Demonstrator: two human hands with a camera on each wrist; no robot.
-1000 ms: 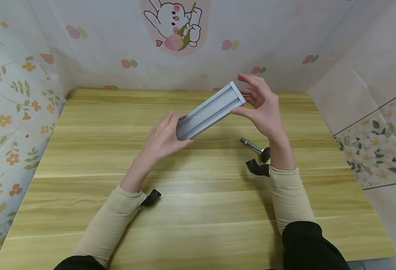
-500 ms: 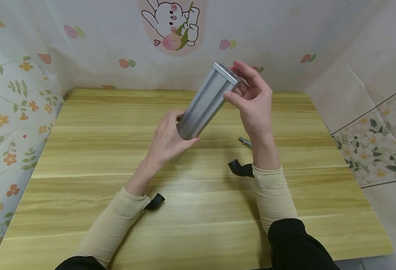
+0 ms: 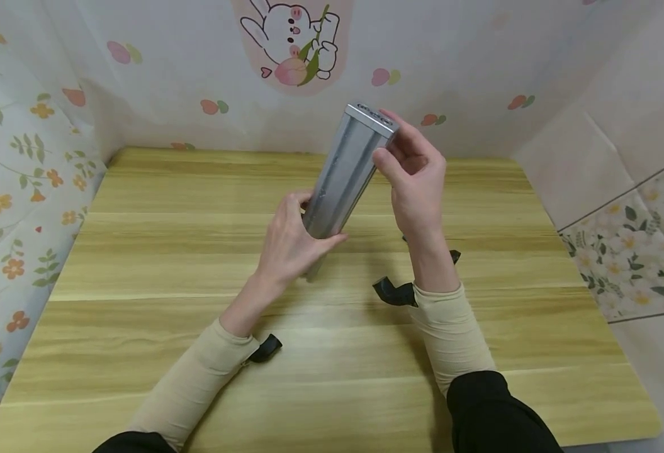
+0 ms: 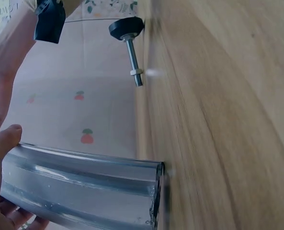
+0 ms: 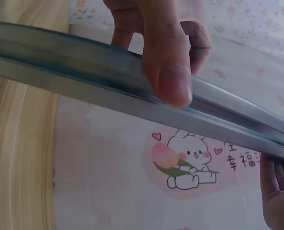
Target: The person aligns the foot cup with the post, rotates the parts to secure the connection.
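A silver ribbed metal bar [image 3: 343, 176] stands steeply tilted over the wooden table [image 3: 139, 251], top end leaning toward the back wall. My left hand [image 3: 303, 233] grips its lower part, thumb in front. My right hand [image 3: 391, 148] holds the upper part just below the capped top end. In the left wrist view the bar [image 4: 79, 187] has its open lower end right at the table [image 4: 218, 120], and whether they touch is unclear. In the right wrist view my thumb [image 5: 168, 72] presses on the bar [image 5: 84, 62].
A bolt with a black round foot [image 4: 127, 33] lies on the table to the right of the bar. In the head view only its black foot [image 3: 454, 256] shows past my right wrist. Patterned sheets wall the table at the back and both sides.
The bar swung from a shallow slant to nearly upright, its lower end coming down toward the table. My right hand rose and moved left with the top end, now hiding most of the bolt.
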